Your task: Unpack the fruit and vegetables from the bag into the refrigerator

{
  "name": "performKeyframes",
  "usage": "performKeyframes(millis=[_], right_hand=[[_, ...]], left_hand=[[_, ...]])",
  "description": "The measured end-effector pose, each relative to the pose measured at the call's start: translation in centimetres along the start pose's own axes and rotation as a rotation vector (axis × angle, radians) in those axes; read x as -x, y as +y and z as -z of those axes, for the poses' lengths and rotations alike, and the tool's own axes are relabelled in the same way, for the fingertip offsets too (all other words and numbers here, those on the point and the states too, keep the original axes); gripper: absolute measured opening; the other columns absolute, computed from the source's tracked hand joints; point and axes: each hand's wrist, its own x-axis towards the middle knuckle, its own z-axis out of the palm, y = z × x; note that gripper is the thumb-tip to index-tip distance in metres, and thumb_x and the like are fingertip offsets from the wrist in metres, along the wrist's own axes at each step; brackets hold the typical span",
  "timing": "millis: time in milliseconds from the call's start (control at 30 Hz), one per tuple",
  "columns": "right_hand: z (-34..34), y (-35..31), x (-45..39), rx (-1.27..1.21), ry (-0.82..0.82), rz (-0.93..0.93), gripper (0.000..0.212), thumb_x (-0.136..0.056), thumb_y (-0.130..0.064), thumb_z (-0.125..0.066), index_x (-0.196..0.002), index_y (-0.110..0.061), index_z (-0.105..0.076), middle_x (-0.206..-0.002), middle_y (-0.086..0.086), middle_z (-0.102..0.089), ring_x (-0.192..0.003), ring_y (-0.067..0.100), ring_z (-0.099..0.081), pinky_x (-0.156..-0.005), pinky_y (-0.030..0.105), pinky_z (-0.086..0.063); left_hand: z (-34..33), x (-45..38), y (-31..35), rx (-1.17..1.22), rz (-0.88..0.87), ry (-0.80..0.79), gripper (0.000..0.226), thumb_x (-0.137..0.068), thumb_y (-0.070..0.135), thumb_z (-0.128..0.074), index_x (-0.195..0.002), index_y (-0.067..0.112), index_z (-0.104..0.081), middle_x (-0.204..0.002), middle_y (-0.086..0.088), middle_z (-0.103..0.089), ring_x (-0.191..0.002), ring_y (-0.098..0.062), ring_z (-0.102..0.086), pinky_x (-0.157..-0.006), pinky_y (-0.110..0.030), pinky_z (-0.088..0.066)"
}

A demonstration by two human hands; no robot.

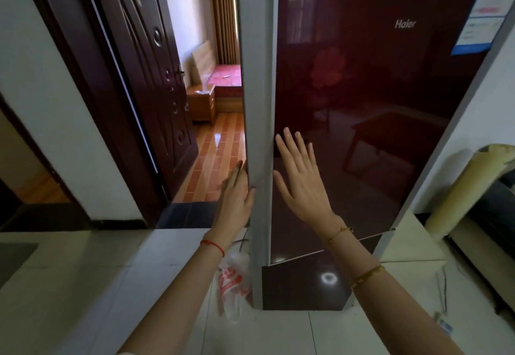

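The refrigerator stands straight ahead, with a glossy dark red upper door (pixel 376 90) and a grey side edge. My right hand (pixel 301 182) lies flat and open on the lower part of that door. My left hand (pixel 237 201) rests against the door's grey left edge with fingers extended; it holds nothing. A clear plastic bag with red print (pixel 232 282) lies on the white floor at the refrigerator's lower left corner, below my left wrist. Its contents cannot be made out. The lower door (pixel 303 285) sits beneath the upper one.
A dark wooden door (pixel 145 76) stands open at the left onto a room with orange floor tiles, a bedside cabinet (pixel 202 104) and a bed. A rolled beige mat (pixel 468 187) leans at the right beside a dark appliance. White cables lie on the floor at the lower right.
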Motion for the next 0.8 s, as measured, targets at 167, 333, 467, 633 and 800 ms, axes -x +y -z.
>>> performKeyframes(millis=[167,333,467,633,800], right_hand=[[-2.9,0.3,-3.4,0.025,0.018,-0.053,0.063,-0.105,-0.032,-0.04,-0.157,-0.013,-0.009,-0.165,0.002,0.001,-0.152,0.017,0.006,-0.125,0.045,-0.006],[-5.0,0.9,-6.3,0.033,0.018,-0.095,0.063,-0.105,-0.031,-0.041,-0.156,-0.012,-0.01,-0.165,0.003,0.0,-0.152,0.017,0.005,-0.125,0.045,-0.007],[-6.1,1.8,-7.8,0.083,0.0,-0.11,0.063,-0.104,-0.033,-0.039,-0.156,-0.014,-0.01,-0.165,0.002,0.001,-0.152,0.016,0.006,-0.124,0.045,-0.006],[-7.1,2.3,-9.4,0.11,-0.016,-0.132,0.063,-0.104,-0.034,-0.037,-0.157,-0.015,-0.009,-0.165,0.0,0.001,-0.152,0.015,0.007,-0.124,0.045,-0.006],[-7.2,2.3,-9.7,0.079,0.004,-0.128,0.063,-0.103,-0.031,-0.041,-0.157,-0.015,-0.011,-0.165,0.0,-0.001,-0.152,0.015,0.006,-0.125,0.044,-0.005]], left_hand=[[0.0,-4.5,-2.8,-0.008,-0.071,-0.019,0.059,-0.096,0.024,-0.056,-0.149,0.018,-0.03,-0.151,-0.002,-0.039,-0.138,-0.017,-0.038,-0.114,-0.035,-0.035],[-0.8,-8.0,-5.3,0.011,-0.085,-0.063,0.066,-0.097,0.024,-0.055,-0.153,0.021,-0.021,-0.157,0.003,-0.029,-0.141,-0.016,-0.032,-0.113,-0.033,-0.031],[-1.3,-10.1,-6.5,0.015,-0.101,-0.072,0.063,-0.098,0.023,-0.051,-0.153,0.02,-0.02,-0.156,0.001,-0.031,-0.14,-0.016,-0.034,-0.114,-0.032,-0.031],[-1.6,-11.8,-7.0,-0.004,-0.095,-0.078,0.064,-0.1,0.023,-0.048,-0.155,0.017,-0.016,-0.159,-0.001,-0.026,-0.141,-0.019,-0.032,-0.108,-0.025,-0.025],[-1.6,-12.4,-7.4,-0.003,-0.099,-0.111,0.065,-0.1,0.025,-0.049,-0.155,0.019,-0.014,-0.16,0.002,-0.023,-0.141,-0.017,-0.029,-0.11,-0.026,-0.026]])
